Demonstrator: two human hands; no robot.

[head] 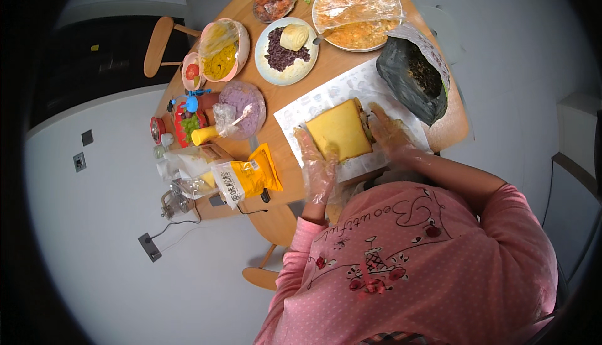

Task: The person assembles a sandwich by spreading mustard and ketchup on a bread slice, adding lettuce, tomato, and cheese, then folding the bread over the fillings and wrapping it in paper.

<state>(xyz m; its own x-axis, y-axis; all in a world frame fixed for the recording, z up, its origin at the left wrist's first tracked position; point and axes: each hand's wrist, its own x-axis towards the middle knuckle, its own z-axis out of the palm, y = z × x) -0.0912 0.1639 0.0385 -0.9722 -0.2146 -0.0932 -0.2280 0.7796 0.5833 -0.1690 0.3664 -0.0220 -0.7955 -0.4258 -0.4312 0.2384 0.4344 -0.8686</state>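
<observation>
A square sandwich [339, 129] with a yellow slice of bread on top lies on a sheet of printed white paper [308, 103] at the table's near edge. Filling shows along its right side. My left hand [318, 164], in a clear plastic glove, holds the left side, with the thumb at the near edge. My right hand [391, 133], gloved too, presses against the right side by the filling. Just beyond the right hand, an open dark bag [404, 70] of dark, flaky food rests partly on the paper.
Across the wooden table [287, 93] are a plate of purple rice [284, 72], a film-covered orange dish [360, 13], a bowl of yellow food [221, 63] and a bowl of purple mash [244, 105]. An orange-and-white food packet [249, 173] lies left of my left hand.
</observation>
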